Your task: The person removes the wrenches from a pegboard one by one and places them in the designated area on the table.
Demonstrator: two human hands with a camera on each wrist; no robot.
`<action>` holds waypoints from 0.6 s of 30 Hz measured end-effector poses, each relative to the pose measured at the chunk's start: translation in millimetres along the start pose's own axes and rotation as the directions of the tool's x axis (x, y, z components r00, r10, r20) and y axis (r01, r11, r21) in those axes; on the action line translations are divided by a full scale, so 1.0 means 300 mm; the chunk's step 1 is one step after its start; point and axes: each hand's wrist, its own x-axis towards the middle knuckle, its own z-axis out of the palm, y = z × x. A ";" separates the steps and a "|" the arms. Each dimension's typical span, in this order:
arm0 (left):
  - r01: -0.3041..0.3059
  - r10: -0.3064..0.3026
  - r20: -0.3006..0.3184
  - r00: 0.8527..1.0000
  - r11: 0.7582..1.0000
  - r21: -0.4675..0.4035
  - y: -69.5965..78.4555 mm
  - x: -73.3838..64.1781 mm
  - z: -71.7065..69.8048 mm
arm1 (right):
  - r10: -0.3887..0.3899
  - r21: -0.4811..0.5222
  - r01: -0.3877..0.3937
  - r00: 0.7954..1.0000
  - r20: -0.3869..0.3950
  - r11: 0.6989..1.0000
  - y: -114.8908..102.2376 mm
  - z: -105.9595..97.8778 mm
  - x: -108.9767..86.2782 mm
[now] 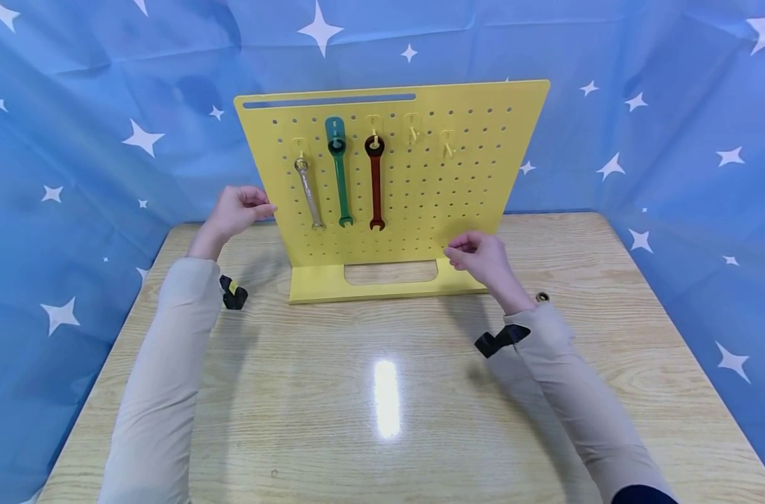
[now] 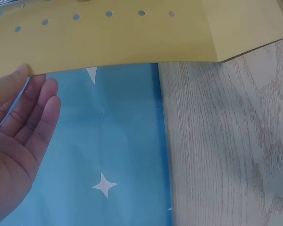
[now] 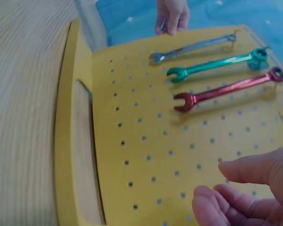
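Observation:
A yellow pegboard (image 1: 445, 196) stands tilted on the table. At its left edge my left hand (image 1: 234, 210) pinches the board, thumb (image 2: 14, 84) on the front face and fingers behind. My right hand (image 1: 479, 259) hovers before the lower right part, fingers loosely bent with nothing between them. From hooks hang a silver wrench (image 1: 309, 192), a green wrench (image 1: 341, 182) and a red wrench (image 1: 376, 185), open ends down. Two yellow hooks (image 1: 412, 133) to their right carry nothing.
Beside my right wrist a small dark metal ring (image 1: 542, 297) lies on the wooden table (image 1: 319, 392), partly behind the forearm. A blue cloth with white stars (image 1: 634, 140) hangs behind. The board's base (image 1: 319, 283) has a long slot.

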 end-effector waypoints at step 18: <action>0.003 -0.003 -0.001 1.000 1.000 -0.008 0.013 -0.004 -0.002 | -0.129 0.105 0.125 0.991 0.030 0.987 -0.155 0.147 0.106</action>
